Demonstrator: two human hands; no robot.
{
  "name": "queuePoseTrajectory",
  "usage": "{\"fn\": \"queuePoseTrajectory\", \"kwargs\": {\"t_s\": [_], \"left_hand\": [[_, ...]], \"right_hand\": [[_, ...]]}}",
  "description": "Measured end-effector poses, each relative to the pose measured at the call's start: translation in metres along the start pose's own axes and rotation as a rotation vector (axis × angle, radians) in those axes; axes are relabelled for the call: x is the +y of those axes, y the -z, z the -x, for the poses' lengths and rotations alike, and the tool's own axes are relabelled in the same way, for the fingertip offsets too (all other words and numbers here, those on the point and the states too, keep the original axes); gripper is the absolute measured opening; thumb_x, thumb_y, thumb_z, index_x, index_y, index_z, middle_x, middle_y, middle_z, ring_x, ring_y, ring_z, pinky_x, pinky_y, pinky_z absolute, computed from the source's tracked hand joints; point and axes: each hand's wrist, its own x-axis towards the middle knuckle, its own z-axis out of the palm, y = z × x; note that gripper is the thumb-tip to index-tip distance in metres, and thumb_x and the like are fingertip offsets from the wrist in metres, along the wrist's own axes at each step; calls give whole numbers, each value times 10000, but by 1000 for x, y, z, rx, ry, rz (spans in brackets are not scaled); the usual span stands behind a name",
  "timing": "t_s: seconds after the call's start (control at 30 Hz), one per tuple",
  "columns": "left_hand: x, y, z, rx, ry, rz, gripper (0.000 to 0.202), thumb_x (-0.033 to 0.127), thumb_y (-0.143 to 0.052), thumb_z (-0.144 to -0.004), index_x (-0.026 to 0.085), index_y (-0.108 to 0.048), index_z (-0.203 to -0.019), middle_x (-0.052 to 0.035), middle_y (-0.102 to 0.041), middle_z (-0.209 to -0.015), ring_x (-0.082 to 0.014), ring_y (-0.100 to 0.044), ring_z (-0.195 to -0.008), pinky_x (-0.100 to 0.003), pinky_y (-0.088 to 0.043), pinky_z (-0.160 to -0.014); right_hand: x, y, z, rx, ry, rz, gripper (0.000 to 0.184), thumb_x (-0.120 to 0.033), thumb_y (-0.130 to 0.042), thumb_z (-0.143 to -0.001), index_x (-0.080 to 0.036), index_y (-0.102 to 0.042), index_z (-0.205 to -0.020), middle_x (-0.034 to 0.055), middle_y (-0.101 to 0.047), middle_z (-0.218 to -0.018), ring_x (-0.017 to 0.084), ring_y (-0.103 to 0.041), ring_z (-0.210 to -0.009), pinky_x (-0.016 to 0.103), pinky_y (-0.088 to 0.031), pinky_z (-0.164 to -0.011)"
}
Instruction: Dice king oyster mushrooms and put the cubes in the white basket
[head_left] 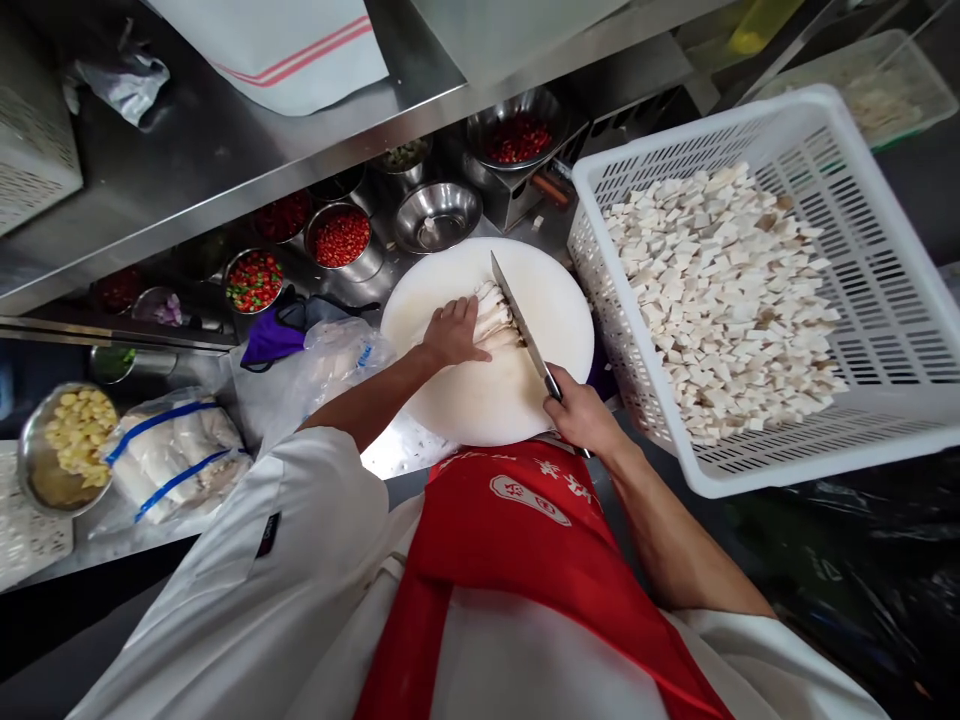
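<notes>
On the round white cutting board (525,400) lies a bundle of pale white strips (496,318). My left hand (453,332) presses down on the bundle with fingers curled over it. My right hand (581,412) is wrapped round the handle of a long knife (520,322). The blade lies against the right side of the strips, its tip pointing away from me.
A white plastic basket (885,440) full of pale cubes stands at the right. Steel bowls of chopped red chilli (340,238), an empty steel bowl (437,214) and other bowls line the back. Bagged white pieces (174,450) and a bowl of yellow bits (69,440) sit left.
</notes>
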Motion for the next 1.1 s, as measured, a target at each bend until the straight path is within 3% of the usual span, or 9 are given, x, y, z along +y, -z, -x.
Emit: {"fn": "queuePoseTrajectory", "kwargs": {"t_s": [0.17, 0.33, 0.57, 0.7, 0.83, 0.93, 1.1], "left_hand": [[-3, -5, 8, 27, 14, -8, 1155, 700, -744, -648, 90, -275, -1509, -216, -253, -1586, -378, -268, -1454, -446, -233, -1181], [-5, 2, 7, 7, -15, -3, 1082, 699, -717, -678, 123, -298, -1492, -173, -325, -1566, -333, -321, -1421, -409, -275, -1150], [-4, 5, 7, -39, -19, 19, 1030, 658, -708, -721, 140, -287, -1505, -146, -288, -1585, -330, -295, -1417, -425, -274, -1144], [-5, 5, 6, -37, -23, 40, 996, 638, -709, -740, 150, -295, -1503, -133, -289, -1587, -322, -298, -1414, -436, -275, -1144], [-4, 7, 8, -37, -28, 60, 988, 616, -726, -738, 150, -299, -1498, -143, -294, -1582, -326, -315, -1405, -443, -280, -1143], [-2, 8, 10, -18, -26, 80, 1012, 592, -761, -716, 132, -300, -1491, -162, -316, -1565, -327, -321, -1404, -434, -269, -1155], [0, 6, 10, 26, 6, 103, 1107, 569, -832, -641, 29, -314, -1457, -232, -371, -1500, -347, -357, -1383, -390, -279, -1169]], "right_hand": [[1, 11, 12, 56, 10, -58, 559, -246, -457, -846, -156, -508, -1395, 52, -716, -830, 228, -662, -693, 305, -478, -668], [-13, 14, 25, 69, 8, -78, 511, -292, -457, -882, -140, -518, -1366, 32, -691, -744, 202, -630, -587, 293, -456, -597], [-24, 25, 14, -56, -68, 81, 440, -305, -423, -902, -136, -550, -1288, 85, -714, -802, 268, -681, -730, 310, -435, -637], [-33, 25, -8, -146, -126, 172, 440, -293, -436, -898, -135, -533, -1297, 116, -727, -822, 288, -683, -752, 310, -408, -622], [-27, 3, -35, -107, -124, 181, 448, -260, -430, -873, -113, -533, -1284, 130, -727, -846, 288, -674, -758, 317, -413, -648], [-17, -6, -39, -38, -88, 141, 426, -278, -433, -867, -134, -555, -1250, 107, -716, -829, 278, -666, -737, 316, -417, -645], [-20, 10, -14, 8, -100, 43, 396, -352, -451, -892, -169, -573, -1222, 30, -664, -666, 231, -626, -585, 295, -405, -583]]}}
